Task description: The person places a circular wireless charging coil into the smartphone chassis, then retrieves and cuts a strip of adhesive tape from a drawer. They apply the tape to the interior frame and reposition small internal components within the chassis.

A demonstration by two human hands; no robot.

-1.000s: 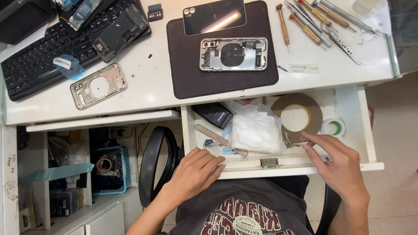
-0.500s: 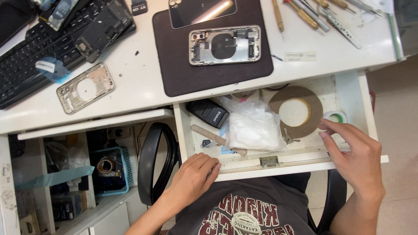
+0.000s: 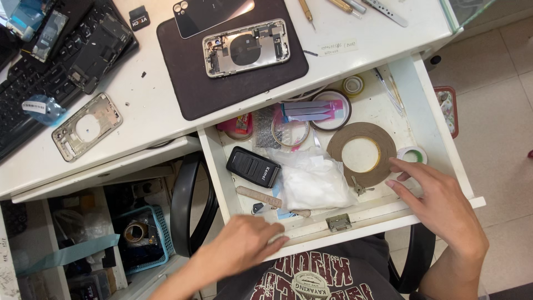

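1. At the front edge of the open drawer [image 3: 438, 119], the left hand [image 3: 244, 247] rested palm down with its fingers loosely together, the fingertips on the drawer's front rail and gripping nothing.
2. The right hand [image 3: 441, 203] lay over the drawer's right front corner, fingers spread and slightly bent, holding nothing; its fingertips touched the edge of the large brown tape roll [image 3: 361, 154].
3. The brown tape roll lay flat in the right part of the drawer, with a small white-and-green tape roll [image 3: 412, 155] just beside it.
4. A white plastic bag [image 3: 311, 180] lay in the drawer's middle, between the brown roll and a black rectangular device [image 3: 254, 166].
5. A small key [image 3: 358, 187] sat at the bag's right edge.
6. On the white surface [image 3: 139, 111] above the drawer, an opened phone body [image 3: 246, 48] lay on a dark mat [image 3: 183, 89].
7. A keyboard [image 3: 22, 105] occupied the surface's left end.
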